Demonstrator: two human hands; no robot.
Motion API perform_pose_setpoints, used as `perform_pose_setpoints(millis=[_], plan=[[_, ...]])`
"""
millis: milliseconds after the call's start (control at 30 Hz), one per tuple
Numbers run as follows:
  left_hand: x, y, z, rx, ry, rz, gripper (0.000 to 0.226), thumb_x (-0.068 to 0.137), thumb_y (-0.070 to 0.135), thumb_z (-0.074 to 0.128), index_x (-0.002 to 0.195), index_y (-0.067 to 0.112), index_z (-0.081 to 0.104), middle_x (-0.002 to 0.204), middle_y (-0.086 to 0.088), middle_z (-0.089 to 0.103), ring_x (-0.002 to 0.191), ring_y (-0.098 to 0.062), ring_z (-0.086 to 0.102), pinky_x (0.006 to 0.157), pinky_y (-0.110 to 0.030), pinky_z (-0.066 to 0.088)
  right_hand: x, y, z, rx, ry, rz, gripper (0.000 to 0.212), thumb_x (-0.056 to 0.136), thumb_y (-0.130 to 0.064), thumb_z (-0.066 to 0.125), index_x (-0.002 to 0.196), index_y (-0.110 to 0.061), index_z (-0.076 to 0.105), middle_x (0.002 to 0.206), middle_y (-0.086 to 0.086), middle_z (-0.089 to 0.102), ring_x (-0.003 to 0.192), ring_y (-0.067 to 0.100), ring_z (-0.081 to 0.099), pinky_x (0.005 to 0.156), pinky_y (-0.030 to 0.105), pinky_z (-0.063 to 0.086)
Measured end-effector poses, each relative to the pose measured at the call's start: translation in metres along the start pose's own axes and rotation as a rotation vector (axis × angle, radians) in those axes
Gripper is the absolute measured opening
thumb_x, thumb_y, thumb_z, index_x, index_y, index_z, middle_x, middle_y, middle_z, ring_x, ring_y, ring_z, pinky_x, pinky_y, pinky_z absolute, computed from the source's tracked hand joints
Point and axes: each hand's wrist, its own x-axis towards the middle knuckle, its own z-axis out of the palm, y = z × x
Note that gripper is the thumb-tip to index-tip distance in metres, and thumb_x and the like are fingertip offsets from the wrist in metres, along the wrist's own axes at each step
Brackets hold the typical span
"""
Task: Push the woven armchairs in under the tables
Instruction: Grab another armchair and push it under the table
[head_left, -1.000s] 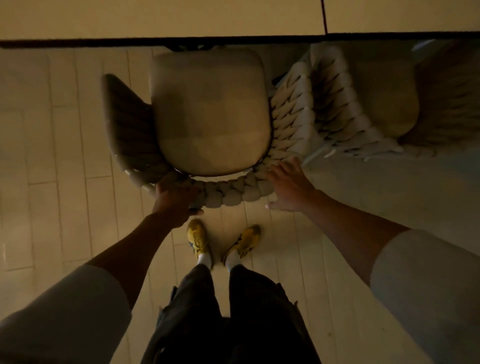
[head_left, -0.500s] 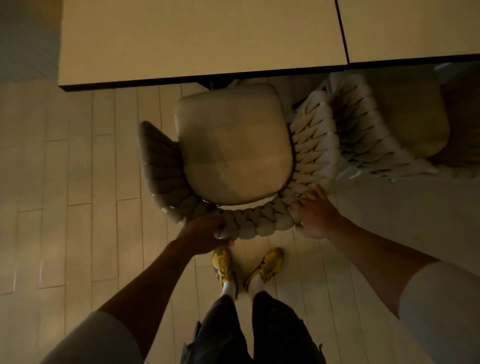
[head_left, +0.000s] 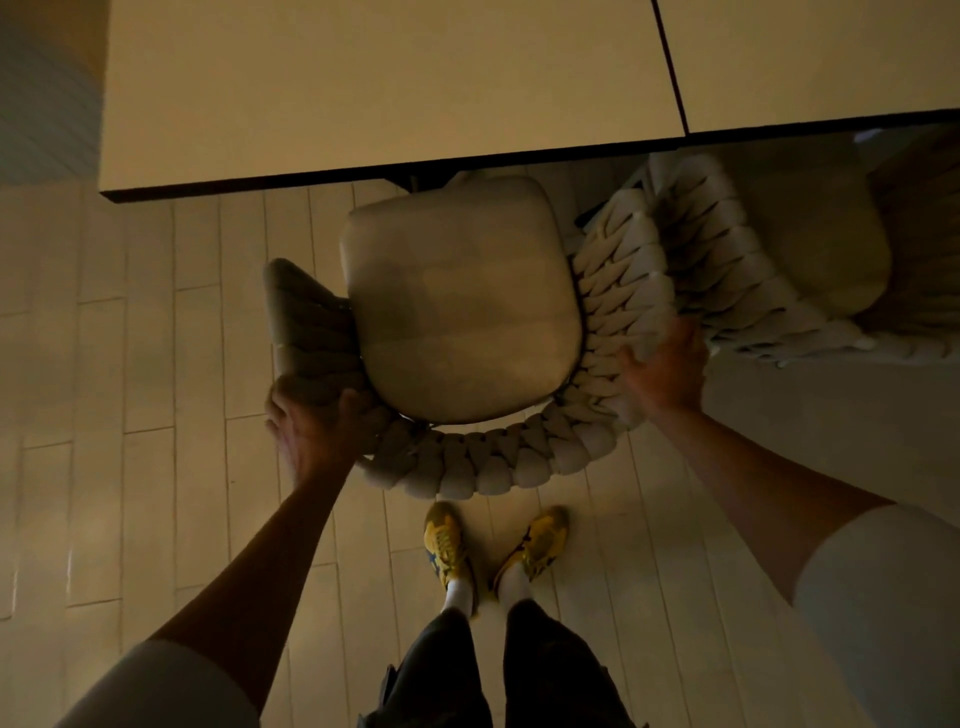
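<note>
Two woven armchairs (head_left: 462, 312) (head_left: 727, 270), two tables (head_left: 363, 93) (head_left: 831, 52), two hands (head_left: 311, 436) (head_left: 665, 369) and two yellow shoes (head_left: 447, 545) (head_left: 540, 545) are visible.

Person, viewed from above: a pale, plain left sleeve (head_left: 156, 686) and right sleeve (head_left: 878, 597) end near the elbows, leaving the forearms, the left hand (head_left: 317, 436) and the right hand (head_left: 665, 369) bare. Dark, loose trousers (head_left: 545, 670) end above white socks (head_left: 460, 595). The yellow lace-up trainers (head_left: 447, 551) carry darker markings along their sides.
</note>
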Motion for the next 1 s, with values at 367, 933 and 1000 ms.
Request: perform_pose_setpoints(millis=[367,933,1000], plan=[[0.031,-0.018,0.018,-0.386,-0.016,-0.490,0.058,0.088,0.038,0.077,0.135,0.019,0.048,0.124,-0.011,0.064,0.108,-0.033,0.066,0.089,-0.058,0.058,0.013,0.016,0.041,0.148,0.154,0.228,0.043,0.105,-0.034,0.047,0.130,0.000,0.043,0.115,0.031,0.064,0.102,0.047,0.064,0.074,0.043,0.046],[0.052,0.001,0.002,-0.302,-0.038,-0.436,0.040,0.093,0.033,0.072,0.126,0.022,0.052,0.119,-0.013,0.065,0.101,-0.036,0.066,0.067,-0.042,0.055,-0.011,0.014,0.051,0.097,0.215,0.240,0.043,0.104,-0.033,0.049,0.129,0.001,0.042,0.113,0.030,0.063,0.098,0.048,0.063,0.075,0.046,0.048],[0.058,0.004,0.003,-0.294,-0.054,-0.428,0.044,0.093,0.034,0.072,0.129,0.020,0.051,0.120,-0.013,0.064,0.103,-0.036,0.066,0.067,-0.041,0.053,-0.004,0.011,0.050,0.088,0.205,0.239,0.043,0.104,-0.033,0.048,0.131,0.001,0.042,0.114,0.030,0.062,0.099,0.048,0.064,0.076,0.048,0.050]])
